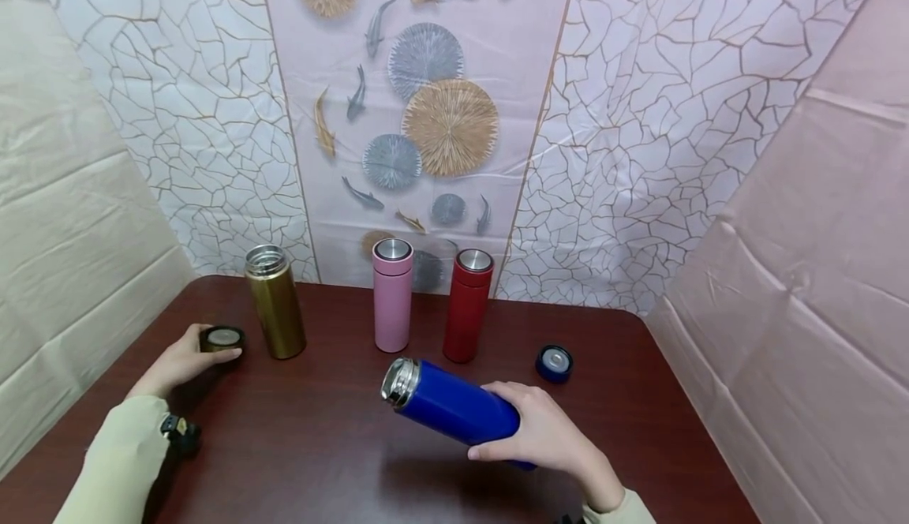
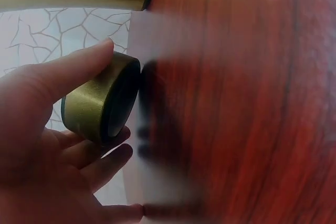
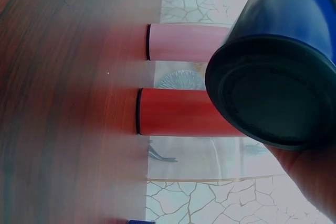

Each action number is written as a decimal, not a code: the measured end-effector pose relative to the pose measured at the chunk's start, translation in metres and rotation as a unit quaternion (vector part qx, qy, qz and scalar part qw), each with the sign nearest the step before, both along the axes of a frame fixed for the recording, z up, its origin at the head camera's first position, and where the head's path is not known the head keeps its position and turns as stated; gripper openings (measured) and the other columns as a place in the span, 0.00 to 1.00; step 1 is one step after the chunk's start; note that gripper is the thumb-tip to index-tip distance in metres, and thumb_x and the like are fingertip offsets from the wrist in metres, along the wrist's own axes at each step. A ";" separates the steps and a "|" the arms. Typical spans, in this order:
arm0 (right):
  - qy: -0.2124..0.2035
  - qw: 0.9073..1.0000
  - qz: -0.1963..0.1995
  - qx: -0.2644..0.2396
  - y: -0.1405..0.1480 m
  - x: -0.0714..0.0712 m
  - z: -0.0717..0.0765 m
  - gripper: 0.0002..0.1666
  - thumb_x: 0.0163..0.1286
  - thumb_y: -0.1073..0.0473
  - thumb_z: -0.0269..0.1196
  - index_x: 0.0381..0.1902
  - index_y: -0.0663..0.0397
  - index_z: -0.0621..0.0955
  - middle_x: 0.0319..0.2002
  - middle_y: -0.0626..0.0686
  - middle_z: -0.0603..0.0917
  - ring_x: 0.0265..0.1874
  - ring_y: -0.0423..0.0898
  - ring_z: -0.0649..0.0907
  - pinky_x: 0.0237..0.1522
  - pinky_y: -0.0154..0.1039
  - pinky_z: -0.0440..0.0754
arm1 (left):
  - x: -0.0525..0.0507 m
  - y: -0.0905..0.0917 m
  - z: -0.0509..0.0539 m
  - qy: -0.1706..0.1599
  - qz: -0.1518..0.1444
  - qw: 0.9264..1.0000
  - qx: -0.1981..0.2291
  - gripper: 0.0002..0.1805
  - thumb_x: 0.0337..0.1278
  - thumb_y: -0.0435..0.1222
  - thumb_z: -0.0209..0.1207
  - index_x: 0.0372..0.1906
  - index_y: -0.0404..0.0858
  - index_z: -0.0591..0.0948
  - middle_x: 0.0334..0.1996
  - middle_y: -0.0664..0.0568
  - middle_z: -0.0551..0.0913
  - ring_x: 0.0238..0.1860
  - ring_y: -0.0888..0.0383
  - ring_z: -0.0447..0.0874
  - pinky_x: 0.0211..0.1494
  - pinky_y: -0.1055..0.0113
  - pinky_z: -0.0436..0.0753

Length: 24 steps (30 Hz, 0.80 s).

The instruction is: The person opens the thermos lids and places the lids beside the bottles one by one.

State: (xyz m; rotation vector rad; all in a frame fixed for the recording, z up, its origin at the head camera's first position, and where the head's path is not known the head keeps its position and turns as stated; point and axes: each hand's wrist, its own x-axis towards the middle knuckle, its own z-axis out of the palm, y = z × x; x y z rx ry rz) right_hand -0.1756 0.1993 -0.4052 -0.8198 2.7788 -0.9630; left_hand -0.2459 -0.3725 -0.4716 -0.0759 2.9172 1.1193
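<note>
While left hand [image 1: 181, 361] pinches gold cap [image 2: 90, 107], right hand [image 1: 545, 431] grips blue flask [image 1: 458, 402], tilted; pink flask [image 1: 392, 311], red flask [image 1: 466, 317]: upright.

The right hand [image 1: 543, 428] held an uncapped blue vacuum bottle [image 1: 461, 404] tilted above the table [image 1: 305, 437], steel mouth leftward. The left hand [image 1: 181, 360] gripped a gold, black-rimmed lid [image 1: 223, 338] near the open, upright gold bottle [image 1: 279, 311].

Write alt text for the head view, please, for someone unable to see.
A right hand holds an open blue bottle tilted above a table, the left hand a gold cap. Nearby stand an open gold bottle, a pink bottle and a red bottle.
</note>
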 end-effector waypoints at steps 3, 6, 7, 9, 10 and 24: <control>0.000 1.000 -0.006 -0.013 0.001 -0.003 0.001 0.43 0.51 0.29 0.73 0.60 0.43 0.80 0.51 0.43 0.84 0.46 0.44 0.81 0.43 0.48 0.82 | 0.002 -0.003 0.000 -0.002 0.001 1.000 0.004 0.50 0.62 0.55 0.64 0.67 0.19 0.55 0.58 0.21 0.69 0.58 0.29 0.70 0.55 0.40 0.72; 0.010 0.999 -0.017 -0.047 0.004 -0.005 0.002 0.41 0.50 0.34 0.76 0.60 0.42 0.80 0.50 0.42 0.84 0.45 0.44 0.82 0.44 0.48 0.82 | 0.003 -0.005 -0.001 -0.007 0.002 1.000 0.009 0.50 0.62 0.55 0.64 0.66 0.20 0.56 0.58 0.22 0.70 0.58 0.30 0.70 0.55 0.42 0.72; 0.015 0.998 -0.024 -0.063 0.005 -0.006 0.002 0.40 0.50 0.35 0.77 0.60 0.41 0.80 0.50 0.41 0.84 0.45 0.43 0.82 0.45 0.47 0.82 | 0.004 -0.005 -0.001 -0.011 0.003 1.000 0.008 0.50 0.62 0.55 0.64 0.67 0.20 0.56 0.58 0.22 0.69 0.58 0.30 0.70 0.56 0.41 0.72; 0.028 0.995 -0.036 -0.094 0.008 -0.009 0.004 0.39 0.50 0.38 0.78 0.59 0.39 0.81 0.49 0.40 0.85 0.44 0.43 0.83 0.45 0.46 0.81 | 0.003 -0.007 -0.001 -0.015 0.007 1.000 0.004 0.50 0.61 0.56 0.65 0.67 0.21 0.56 0.60 0.22 0.68 0.60 0.29 0.69 0.57 0.40 0.72; 0.035 0.993 -0.041 -0.108 0.010 -0.010 0.005 0.38 0.50 0.40 0.79 0.59 0.38 0.81 0.48 0.40 0.85 0.44 0.43 0.83 0.45 0.47 0.81 | 0.004 -0.007 -0.003 -0.016 0.008 1.000 0.004 0.51 0.61 0.56 0.65 0.67 0.21 0.56 0.60 0.21 0.67 0.60 0.28 0.68 0.58 0.39 0.71; 0.108 0.951 -0.210 -0.202 0.063 -0.025 0.030 0.35 0.57 0.55 0.77 0.61 0.49 0.78 0.47 0.53 0.85 0.43 0.44 0.82 0.45 0.39 0.80 | 0.005 -0.005 -0.007 -0.012 0.009 1.000 -0.025 0.54 0.60 0.57 0.65 0.68 0.18 0.54 0.62 0.18 0.64 0.61 0.24 0.66 0.59 0.34 0.69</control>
